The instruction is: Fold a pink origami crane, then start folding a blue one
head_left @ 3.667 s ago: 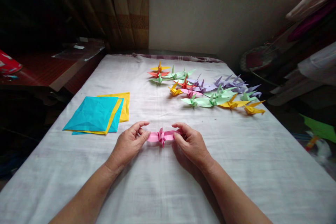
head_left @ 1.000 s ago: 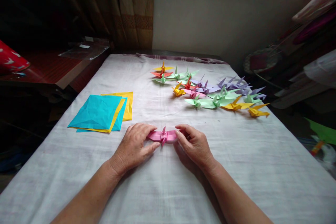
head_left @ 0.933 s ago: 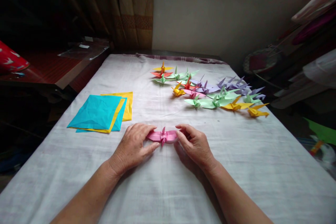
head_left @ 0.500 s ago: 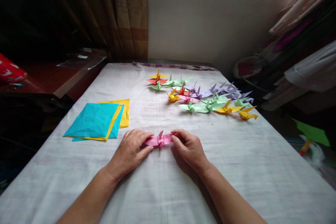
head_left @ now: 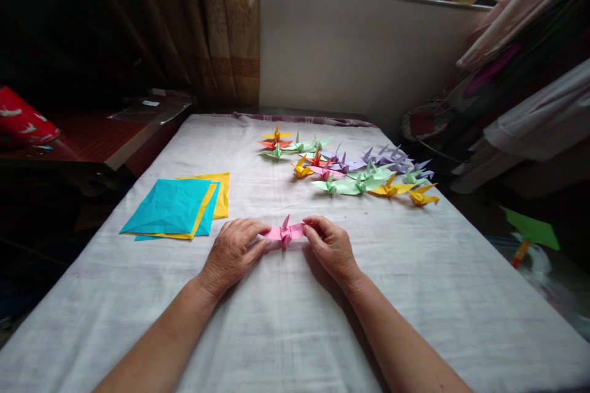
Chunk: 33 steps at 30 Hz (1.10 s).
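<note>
A pink paper crane [head_left: 286, 233] is held between my two hands, low over the white cloth. Its wings are spread to both sides and its narrow points stick up and down in the middle. My left hand [head_left: 236, 252] pinches the left wing tip between thumb and fingers. On the other side, my right hand [head_left: 330, 249] grips the right wing tip the same way. Both thumbs and fingertips partly cover the wing ends.
Finished paper cranes [head_left: 362, 183] in several colours stand at the back right of the cloth-covered table [head_left: 295, 331]. Blue and yellow paper sheets [head_left: 168, 206] lie stacked at left. A red cylinder [head_left: 25, 118] rests on the side desk; clothes [head_left: 544, 110] hang at right.
Both hands and the pink crane have moved slightly away from me, with the grip on both wing tips kept. The camera view has shifted a little, showing more of the window.
</note>
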{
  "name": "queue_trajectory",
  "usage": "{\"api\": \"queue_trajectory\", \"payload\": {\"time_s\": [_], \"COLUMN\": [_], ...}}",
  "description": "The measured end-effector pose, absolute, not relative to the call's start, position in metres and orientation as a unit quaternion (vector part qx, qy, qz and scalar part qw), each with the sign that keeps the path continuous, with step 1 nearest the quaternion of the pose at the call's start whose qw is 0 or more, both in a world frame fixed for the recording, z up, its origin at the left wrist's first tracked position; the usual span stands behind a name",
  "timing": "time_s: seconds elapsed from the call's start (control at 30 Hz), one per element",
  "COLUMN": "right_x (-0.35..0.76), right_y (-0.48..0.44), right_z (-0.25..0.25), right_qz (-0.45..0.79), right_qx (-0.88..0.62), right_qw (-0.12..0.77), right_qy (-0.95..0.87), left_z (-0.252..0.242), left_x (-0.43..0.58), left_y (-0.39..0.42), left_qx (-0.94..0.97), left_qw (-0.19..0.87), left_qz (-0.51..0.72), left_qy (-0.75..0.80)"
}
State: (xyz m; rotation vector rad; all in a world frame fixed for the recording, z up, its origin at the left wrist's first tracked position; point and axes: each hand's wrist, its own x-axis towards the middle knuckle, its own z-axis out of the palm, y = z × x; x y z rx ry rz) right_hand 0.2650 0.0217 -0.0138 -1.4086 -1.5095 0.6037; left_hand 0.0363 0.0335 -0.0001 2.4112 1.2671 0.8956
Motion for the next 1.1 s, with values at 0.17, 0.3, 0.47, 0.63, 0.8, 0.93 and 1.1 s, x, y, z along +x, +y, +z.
{"api": "queue_trajectory", "payload": {"time_s": [0.17,0.3,0.47,0.63,0.8,0.93,1.1], "right_x": [0.273,0.306,0.380,0.440,0.462,0.469,0.457], "right_y": [0.028,0.039,0.052,0.058,0.065,0.063,0.049], "right_z": [-0.019,-0.016,-0.006,-0.005,-0.013,-0.014,-0.015], "right_qz": [0.258,0.234,0.145,0.100,0.081,0.047,-0.086], "right_qx": [-0.580,-0.599,-0.652,-0.693,-0.722,-0.753,-0.787], "right_qw": [0.507,0.533,0.533,0.517,0.478,0.449,0.381], "right_qy": [-0.583,-0.550,-0.520,-0.493,-0.494,-0.479,-0.478], "left_z": [-0.010,-0.012,-0.015,-0.018,-0.018,-0.017,-0.015], "left_x": [0.030,0.029,0.027,0.026,0.026,0.027,0.027], "left_y": [0.039,0.042,0.044,0.047,0.048,0.047,0.047], "left_qx": [0.822,0.817,0.824,0.830,0.829,0.824,0.825], "left_qw": [0.159,0.163,0.142,0.131,0.138,0.142,0.142], "left_qz": [0.312,0.320,0.315,0.312,0.311,0.311,0.309], "left_qy": [0.450,0.450,0.449,0.443,0.444,0.451,0.451]}}
